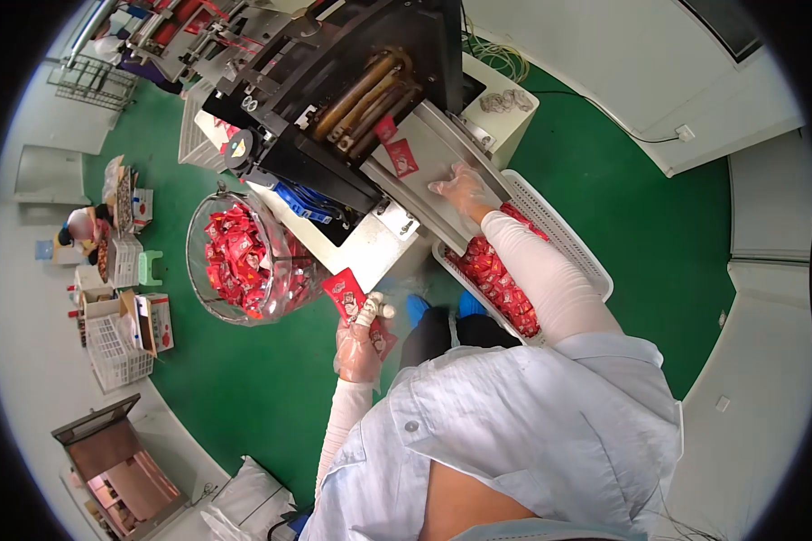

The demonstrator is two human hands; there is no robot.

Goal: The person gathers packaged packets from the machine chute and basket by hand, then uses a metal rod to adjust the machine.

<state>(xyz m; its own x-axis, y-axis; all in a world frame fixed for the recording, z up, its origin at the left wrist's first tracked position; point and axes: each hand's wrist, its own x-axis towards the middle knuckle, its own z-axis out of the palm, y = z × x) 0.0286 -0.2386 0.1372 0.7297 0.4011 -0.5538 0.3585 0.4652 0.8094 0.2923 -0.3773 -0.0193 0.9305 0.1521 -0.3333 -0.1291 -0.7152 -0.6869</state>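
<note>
My left hand (pixel 359 347), in a clear glove with white wrapping on some fingers, is closed on red packets (pixel 345 293) beside the machine table. My right hand (pixel 463 189), also gloved, is over the metal chute (pixel 438 149) with its fingers apart and nothing in them. Two red packets, one of them a flat packet (pixel 402 157), lie farther up the chute near the rollers (pixel 363 101). Under my right forearm stands a white basket (pixel 564 236) holding many red packets (pixel 494 275).
A round clear-lined container (pixel 192 263) full of red packets stands on the green floor left of the machine (pixel 325 171). Crates (pixel 117 352), boxes and a seated person (pixel 83 225) are at the far left. A white sack (pixel 251 494) lies at the bottom left.
</note>
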